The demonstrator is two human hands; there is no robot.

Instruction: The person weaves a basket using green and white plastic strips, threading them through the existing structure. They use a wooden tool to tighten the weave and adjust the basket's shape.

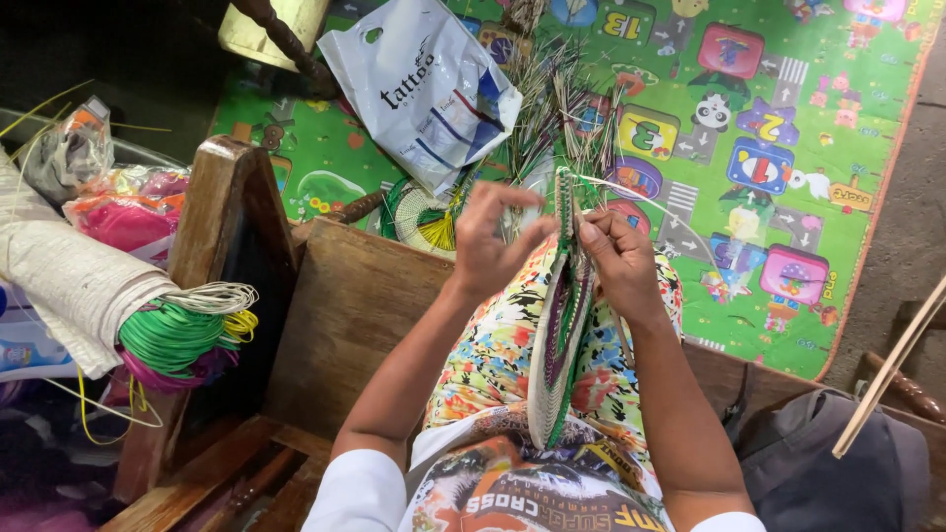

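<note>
Head view of a seated person weaving. The left hand has its fingers curled in and pinching at the upper rim of a woven panel, thumb meeting fingertips on a pale strand; the right hand is closed in a loose fist on the same rim from the other side, gripping the weave. The panel stands on edge between the two hands and runs down over the lap, its green, purple and cream bands seen nearly side-on (its full face is hidden).

Risk, as a judgement: the loose strip ends bristling above the rim are unsecured, so a slackened pinch could let the working strand slip back and loosen the last rows; a hard pull could kink or snap a thin strip. The panel, balanced on edge, could also tip off the lap if either grip eases.

Beyond the hands: a partly woven round piece lies on the floor by a white plastic bag, both on a green play mat. To the left, a wooden frame and a bundle of green strips.
</note>
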